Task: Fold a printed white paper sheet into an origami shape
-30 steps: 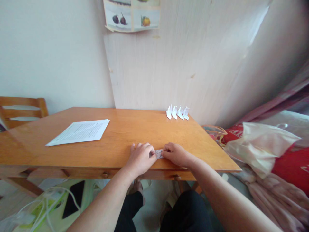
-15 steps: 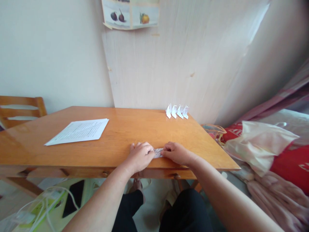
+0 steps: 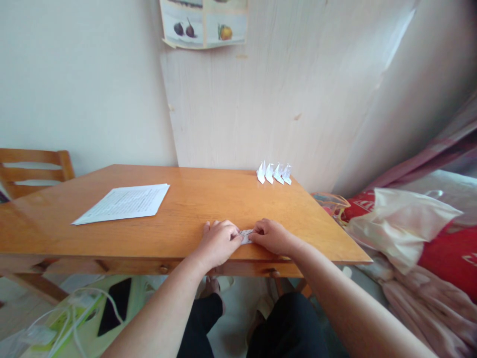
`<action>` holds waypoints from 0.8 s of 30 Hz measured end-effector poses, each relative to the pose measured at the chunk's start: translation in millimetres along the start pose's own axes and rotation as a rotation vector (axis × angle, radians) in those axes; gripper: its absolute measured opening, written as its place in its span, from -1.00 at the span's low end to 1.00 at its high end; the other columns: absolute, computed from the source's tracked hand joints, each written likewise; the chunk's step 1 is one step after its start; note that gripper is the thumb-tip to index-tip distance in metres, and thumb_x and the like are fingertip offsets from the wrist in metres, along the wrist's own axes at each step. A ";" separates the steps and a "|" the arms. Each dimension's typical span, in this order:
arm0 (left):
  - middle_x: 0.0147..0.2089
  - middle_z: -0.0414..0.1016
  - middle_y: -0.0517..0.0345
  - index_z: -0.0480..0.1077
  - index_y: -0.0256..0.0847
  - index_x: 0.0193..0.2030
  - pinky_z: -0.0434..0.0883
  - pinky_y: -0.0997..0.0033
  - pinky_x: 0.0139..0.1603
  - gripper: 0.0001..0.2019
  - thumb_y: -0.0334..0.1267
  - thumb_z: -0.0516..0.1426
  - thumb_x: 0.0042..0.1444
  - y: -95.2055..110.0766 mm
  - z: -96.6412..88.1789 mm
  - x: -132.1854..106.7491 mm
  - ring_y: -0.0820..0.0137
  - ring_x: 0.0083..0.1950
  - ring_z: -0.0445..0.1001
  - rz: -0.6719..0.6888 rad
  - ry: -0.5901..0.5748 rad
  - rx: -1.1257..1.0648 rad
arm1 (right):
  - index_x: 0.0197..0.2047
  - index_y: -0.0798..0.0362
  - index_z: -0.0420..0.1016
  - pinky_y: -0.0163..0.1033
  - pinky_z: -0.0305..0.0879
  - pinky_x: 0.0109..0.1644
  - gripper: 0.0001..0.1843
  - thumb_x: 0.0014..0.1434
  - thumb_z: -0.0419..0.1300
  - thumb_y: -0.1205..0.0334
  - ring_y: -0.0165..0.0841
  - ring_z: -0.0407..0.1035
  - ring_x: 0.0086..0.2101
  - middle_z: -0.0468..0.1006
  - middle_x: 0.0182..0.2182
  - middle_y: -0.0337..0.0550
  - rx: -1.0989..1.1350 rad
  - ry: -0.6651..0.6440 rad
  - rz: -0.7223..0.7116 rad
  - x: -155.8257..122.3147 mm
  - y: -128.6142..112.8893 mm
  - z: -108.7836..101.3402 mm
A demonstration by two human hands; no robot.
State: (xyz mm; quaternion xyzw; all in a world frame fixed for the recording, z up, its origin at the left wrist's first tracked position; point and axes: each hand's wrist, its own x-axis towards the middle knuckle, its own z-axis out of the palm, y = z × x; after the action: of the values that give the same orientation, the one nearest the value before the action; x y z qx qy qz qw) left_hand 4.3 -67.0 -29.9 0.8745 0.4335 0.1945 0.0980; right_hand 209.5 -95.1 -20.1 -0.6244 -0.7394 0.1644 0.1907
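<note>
**Clearances and obstructions**

Reference: small paper piece point(image 3: 246, 237). Its left and right sides: obstructed, left hand point(image 3: 219, 242) and right hand point(image 3: 275, 238) touching. Beyond it: bare tabletop point(image 3: 212, 196), open lane back to the wall point(image 3: 231, 114). Beyond, farther right: four upright paper figures point(image 3: 278, 176). Well left of it: printed sheets point(image 3: 124, 203), lying flat.

Bare hands point(image 3: 219, 242), dark trousers point(image 3: 290, 325)

I face a fruit poster point(image 3: 208, 39); a wooden chair point(image 3: 33, 174) stands to my left, a cream bag point(image 3: 404, 223) right, a dark slab point(image 3: 115, 306), perhaps a tablet, below.
</note>
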 end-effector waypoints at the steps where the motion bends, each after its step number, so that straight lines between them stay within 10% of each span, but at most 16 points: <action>1: -0.16 0.59 0.16 0.48 -0.09 -0.40 0.20 0.17 0.02 -0.71 -0.06 0.09 0.28 0.5 0.6 -0.1 0.23 -0.07 0.46 -0.005 0.007 0.003 | -0.54 0.08 0.35 -0.30 -0.04 -0.41 -0.73 0.17 0.21 0.22 -0.44 0.20 -0.48 0.39 -0.55 -0.27 -0.007 0.012 0.002 0.1 0.2 0.5; 24: -0.15 0.54 0.12 0.37 -0.10 -0.31 0.20 0.14 0.06 -0.93 -0.32 0.12 0.22 13.6 0.8 -4.2 0.20 -0.03 0.43 -0.041 0.064 0.060 | -0.48 0.05 0.35 -0.27 0.08 -0.27 -0.76 0.20 0.21 0.20 -0.37 0.29 -0.37 0.43 -0.42 -0.18 -0.052 0.123 0.020 -6.0 0.1 11.8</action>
State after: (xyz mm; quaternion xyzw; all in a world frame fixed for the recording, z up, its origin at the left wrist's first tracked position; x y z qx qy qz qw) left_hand 12.1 -78.5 -27.1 0.8612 0.4600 0.2073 0.0619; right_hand 204.7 -101.0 -30.9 -0.6456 -0.7240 0.1081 0.2178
